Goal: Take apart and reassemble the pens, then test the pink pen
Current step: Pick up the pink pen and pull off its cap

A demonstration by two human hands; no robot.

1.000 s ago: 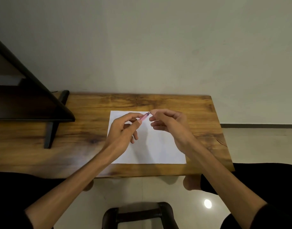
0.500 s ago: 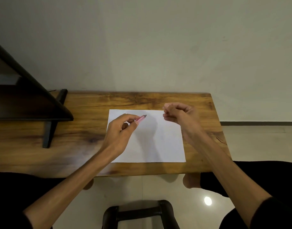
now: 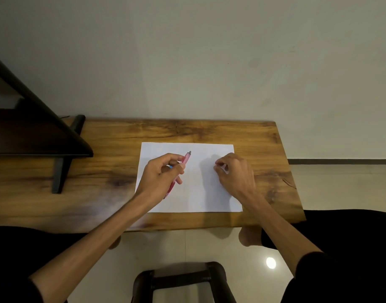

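A white sheet of paper (image 3: 194, 193) lies on the wooden table (image 3: 113, 171). My left hand (image 3: 161, 178) grips the pink pen (image 3: 186, 159) over the sheet's left half; its grey end points up and away, its lower end shows below my palm. A bit of blue shows between the fingers of that hand. My right hand (image 3: 233, 173) rests on the sheet's right part, fingertips pinched on a small pale piece (image 3: 224, 169) that I cannot make out clearly.
A dark shelf-like frame (image 3: 34, 136) with a black leg (image 3: 59, 173) stands on the table's left part. The wall runs right behind the table. A dark stool (image 3: 183, 278) sits on the tiled floor below the near edge.
My hands have parted: the right one pulled away from the pen's tip and dropped onto the paper's right side. The left hand lowered with the pink pen still in it.
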